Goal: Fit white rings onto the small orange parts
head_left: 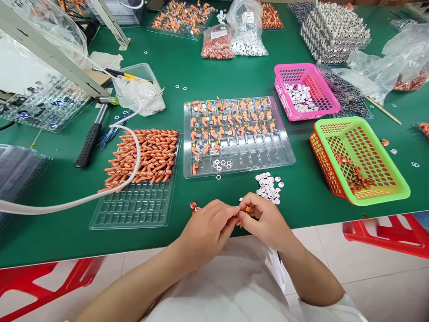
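My left hand [209,226] and my right hand [266,221] meet at the table's near edge, fingers pinched together. Between them is a small orange part with a yellow tab [248,209], mostly hidden by my fingers. Just beyond my right hand lies a loose pile of white discs [268,188]. A few small copper-coloured caps [193,205] sit by my left hand. Ahead stands a clear compartment tray [268,157], its upper rows filled with curved orange parts bearing yellow tabs, with several white rings [219,164] in its lower part.
To the left, a second clear tray [130,210] carries stacked orange-brown parts; a white hose [67,208] crosses it. A hammer [90,138] lies beyond. At right stand a pink basket [310,117] with white discs and a green basket [385,194] with copper caps. Bags [250,33] sit behind.
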### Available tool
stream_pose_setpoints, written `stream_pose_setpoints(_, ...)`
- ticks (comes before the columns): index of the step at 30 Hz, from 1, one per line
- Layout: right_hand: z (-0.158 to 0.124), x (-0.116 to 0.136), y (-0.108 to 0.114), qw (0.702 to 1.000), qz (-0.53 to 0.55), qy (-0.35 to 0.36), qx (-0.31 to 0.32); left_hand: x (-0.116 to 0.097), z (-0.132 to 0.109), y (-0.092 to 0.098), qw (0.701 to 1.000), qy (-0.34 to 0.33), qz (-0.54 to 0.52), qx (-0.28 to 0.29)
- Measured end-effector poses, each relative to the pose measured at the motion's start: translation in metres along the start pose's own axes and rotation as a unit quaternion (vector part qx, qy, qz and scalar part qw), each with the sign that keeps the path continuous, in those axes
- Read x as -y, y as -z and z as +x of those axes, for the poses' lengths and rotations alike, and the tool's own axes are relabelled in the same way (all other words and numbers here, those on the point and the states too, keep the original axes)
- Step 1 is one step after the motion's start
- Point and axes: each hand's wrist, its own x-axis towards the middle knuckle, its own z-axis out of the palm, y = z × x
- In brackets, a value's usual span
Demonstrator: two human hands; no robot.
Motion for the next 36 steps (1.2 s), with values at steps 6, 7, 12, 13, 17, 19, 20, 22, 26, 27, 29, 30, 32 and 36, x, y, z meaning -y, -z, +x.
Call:
stream_pose_setpoints(6,0.001,0.003,0.003,0.997,-0.075,-0.01,-0.003,0.003,-0.002,-0.004,0.999,-0.028,0.033,-0.019)
stream_pose_setpoints(7,0.001,0.003,0.004,0.996,-0.092,-0.007,-0.007,0.003,-0.002,-0.005,0.998,-0.031,0.04,-0.023)
stream_pose_setpoints(12,0.003,0.002,0.002,0.993,-0.118,0.018,-0.006,0.003,-0.002,-0.006,0.998,-0.03,0.053,-0.024)
stream_pose_setpoints(13,0.004,0.002,0.002,0.993,-0.116,0.019,-0.004,0.004,-0.002,-0.006,0.998,-0.03,0.052,-0.027)
stream_pose_setpoints(17,0.006,0.001,0.0,0.992,-0.123,0.025,-0.009,0.005,-0.003,-0.007,0.998,-0.023,0.047,-0.033)
stream_pose_setpoints(19,0.007,0.0,-0.002,0.99,-0.135,0.037,-0.019,0.006,-0.003,-0.007,0.998,-0.019,0.053,-0.027)
stream_pose_setpoints(20,0.007,-0.001,-0.002,0.988,-0.143,0.045,-0.024,0.006,-0.003,-0.007,0.998,-0.017,0.057,-0.024)
stream_pose_setpoints(22,0.007,-0.002,-0.004,0.984,-0.163,0.061,-0.033,0.005,-0.003,-0.007,0.997,-0.02,0.064,-0.022)
stream_pose_setpoints(26,0.005,-0.001,-0.006,0.973,-0.216,0.071,-0.043,0.005,-0.002,-0.008,0.997,-0.019,0.079,-0.015)
stream_pose_setpoints(27,0.005,0.0,-0.006,0.971,-0.226,0.068,-0.044,0.004,-0.002,-0.008,0.996,-0.015,0.083,-0.014)
stream_pose_setpoints(29,0.005,0.002,-0.007,0.969,-0.236,0.062,-0.045,0.003,-0.002,-0.01,0.996,-0.006,0.092,-0.02)
stream_pose_setpoints(30,0.005,0.002,-0.007,0.969,-0.237,0.06,-0.047,0.003,-0.002,-0.011,0.995,-0.001,0.097,-0.025)
stream_pose_setpoints(32,0.006,0.003,-0.008,0.969,-0.234,0.054,-0.049,0.002,-0.003,-0.013,0.994,0.012,0.104,-0.03)
stream_pose_setpoints(36,0.008,0.001,-0.008,0.974,-0.219,0.042,-0.044,0.001,-0.003,-0.015,0.994,0.021,0.102,-0.038)
